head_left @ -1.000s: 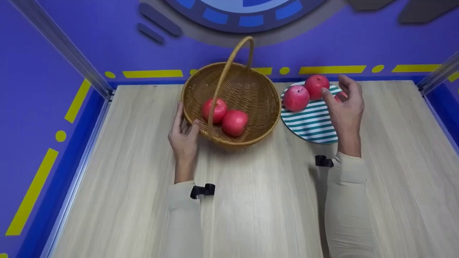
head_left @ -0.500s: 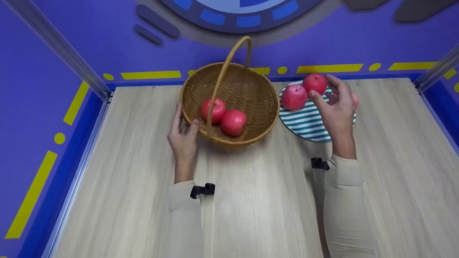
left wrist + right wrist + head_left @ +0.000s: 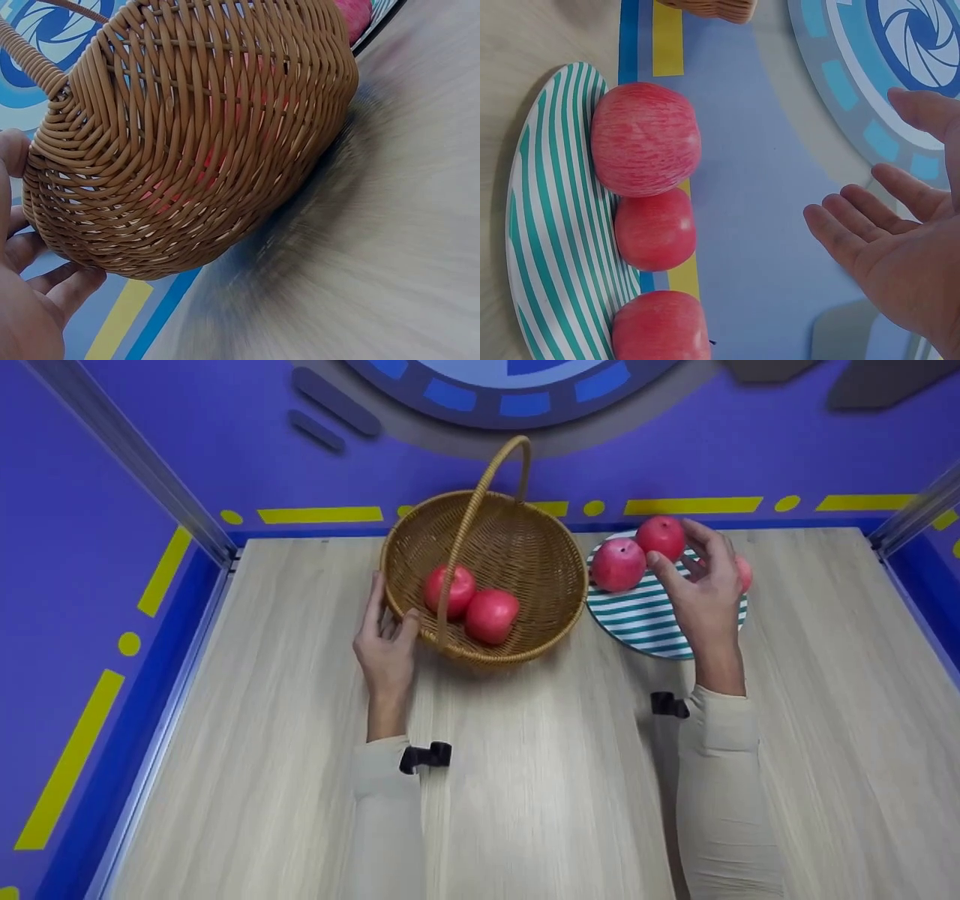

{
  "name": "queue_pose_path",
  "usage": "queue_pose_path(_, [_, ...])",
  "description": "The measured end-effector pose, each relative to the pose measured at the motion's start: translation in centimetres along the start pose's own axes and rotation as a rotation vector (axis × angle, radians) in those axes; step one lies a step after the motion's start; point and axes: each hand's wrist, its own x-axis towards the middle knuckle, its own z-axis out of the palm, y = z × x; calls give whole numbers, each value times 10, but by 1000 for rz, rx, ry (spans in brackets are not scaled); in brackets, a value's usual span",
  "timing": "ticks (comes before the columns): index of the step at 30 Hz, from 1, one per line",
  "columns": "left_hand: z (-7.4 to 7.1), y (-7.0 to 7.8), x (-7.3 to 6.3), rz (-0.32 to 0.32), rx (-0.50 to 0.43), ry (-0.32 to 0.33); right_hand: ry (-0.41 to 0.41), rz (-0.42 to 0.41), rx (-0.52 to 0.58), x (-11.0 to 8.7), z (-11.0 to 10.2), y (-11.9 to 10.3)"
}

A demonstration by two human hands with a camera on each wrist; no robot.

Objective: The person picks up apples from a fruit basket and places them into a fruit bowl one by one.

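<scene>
Head view: loose-fingered left hand (image 3: 385, 654) touches the basket's eight-o'clock side (image 3: 538, 556); empty, uncurled right hand (image 3: 705, 594) hovers at three, near a likely firm, smooth apple (image 3: 661, 538), best cupped sideways.

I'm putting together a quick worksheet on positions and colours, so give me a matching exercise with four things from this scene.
1. Left hand
2. Plate
3. Right hand
4. Basket

A. Raised above the stripes, holding nothing
B. Green and white, with three red fruits on it
C. At the left edge of the wicker
D. Brown, with two red fruits inside

Pairs: 1-C, 2-B, 3-A, 4-D
</scene>
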Motion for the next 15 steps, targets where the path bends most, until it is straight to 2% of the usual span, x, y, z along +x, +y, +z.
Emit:
queue_pose_path(9, [0, -1, -1, -25, -24, 8, -42, -29, -29, -2, 7, -4])
queue_pose_path(15, [0, -1, -1, -24, -26, 4, -85, -84, -27, -3, 11, -9])
